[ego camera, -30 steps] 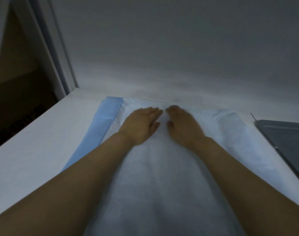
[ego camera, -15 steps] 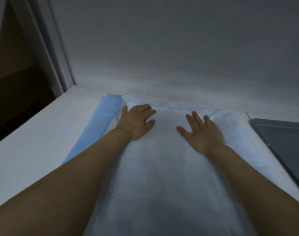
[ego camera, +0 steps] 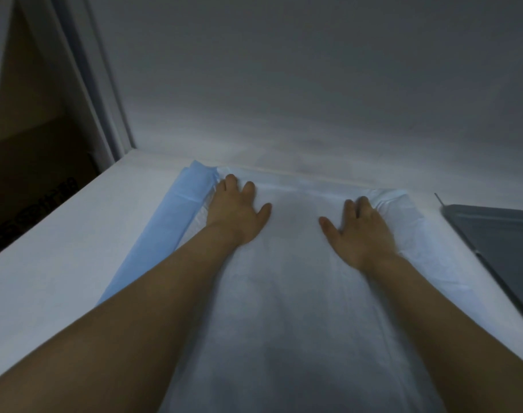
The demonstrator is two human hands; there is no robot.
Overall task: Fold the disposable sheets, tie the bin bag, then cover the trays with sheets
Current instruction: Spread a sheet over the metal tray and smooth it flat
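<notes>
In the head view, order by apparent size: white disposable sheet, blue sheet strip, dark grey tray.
white disposable sheet
blue sheet strip and dark grey tray: these look alike, and the frame edge cuts the tray, so unranked.

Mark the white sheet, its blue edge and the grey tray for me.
white sheet (ego camera: pixel 284 308), head view, bare middle of its top face.
blue edge (ego camera: pixel 176 216), head view, mid-strip along the sheet's left side.
grey tray (ego camera: pixel 498 234), head view, flat dark surface at far right.

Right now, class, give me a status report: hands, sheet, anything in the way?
Left hand flat on white sheet, far left corner. Right hand flat, far right corner. Strip of blue sheet at left. To the right, grey tray, clear of both hands.
</notes>
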